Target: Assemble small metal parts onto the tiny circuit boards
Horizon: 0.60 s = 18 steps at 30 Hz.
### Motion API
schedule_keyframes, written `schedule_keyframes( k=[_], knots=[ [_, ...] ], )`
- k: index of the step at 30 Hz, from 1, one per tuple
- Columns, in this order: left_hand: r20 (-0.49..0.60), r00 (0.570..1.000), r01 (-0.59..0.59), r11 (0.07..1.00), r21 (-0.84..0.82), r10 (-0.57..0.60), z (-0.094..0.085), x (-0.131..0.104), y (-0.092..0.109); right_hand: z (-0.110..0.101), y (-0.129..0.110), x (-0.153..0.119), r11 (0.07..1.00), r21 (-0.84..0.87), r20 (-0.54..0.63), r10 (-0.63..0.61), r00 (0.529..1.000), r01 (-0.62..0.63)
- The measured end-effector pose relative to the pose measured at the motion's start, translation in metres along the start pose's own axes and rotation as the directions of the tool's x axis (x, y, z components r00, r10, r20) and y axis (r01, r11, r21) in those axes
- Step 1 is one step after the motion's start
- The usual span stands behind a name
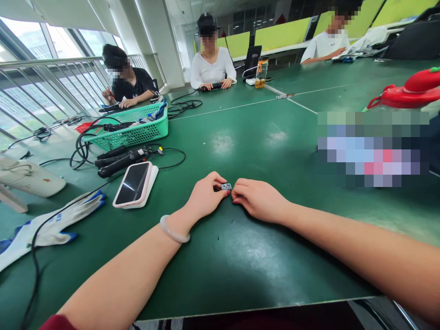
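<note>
My left hand, with a pale bangle on its wrist, is closed in a pinch over the green table. Between its thumb and finger sits a small black-and-white patterned piece that looks like a tiny circuit board. My right hand is right beside it, fingers curled and fingertips pressed together close to the piece's right edge. Whether those fingertips touch the piece or hold something is too small to make out. A phone rests on a white object to the left of my hands.
A mint-green basket of cables and tools stands at back left, with black tools before it. White-and-blue gloves lie at left, crossed by a black cable. A red-lidded container is at right. Three people sit across the table.
</note>
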<state>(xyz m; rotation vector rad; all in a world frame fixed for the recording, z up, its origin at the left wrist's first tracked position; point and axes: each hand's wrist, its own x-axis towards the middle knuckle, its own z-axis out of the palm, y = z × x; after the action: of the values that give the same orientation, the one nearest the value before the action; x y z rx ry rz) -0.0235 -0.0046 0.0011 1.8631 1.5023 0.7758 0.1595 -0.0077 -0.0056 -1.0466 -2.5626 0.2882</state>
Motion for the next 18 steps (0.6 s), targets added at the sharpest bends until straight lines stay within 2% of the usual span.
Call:
schedule_keyframes(
  k=[3,7,18],
  knots=[
    [0.046,0.999,-0.013,0.999,-0.043,0.015,0.0011,-0.0010,0.0003,-0.0033,0.0020,-0.0005,0.998,0.047,-0.090,0.043,0.995,-0.039],
    [0.163,0.986,-0.004,0.986,-0.165,0.031,0.0034,-0.0028,0.0020,-0.0060,0.0039,-0.0009,0.992,0.106,-0.198,0.082,0.977,-0.062],
    [0.204,0.978,0.026,0.960,-0.277,0.032,0.0055,-0.0037,0.0046,-0.0047,0.0024,-0.0012,0.999,0.034,-0.199,0.031,0.980,-0.024]
  ],
)
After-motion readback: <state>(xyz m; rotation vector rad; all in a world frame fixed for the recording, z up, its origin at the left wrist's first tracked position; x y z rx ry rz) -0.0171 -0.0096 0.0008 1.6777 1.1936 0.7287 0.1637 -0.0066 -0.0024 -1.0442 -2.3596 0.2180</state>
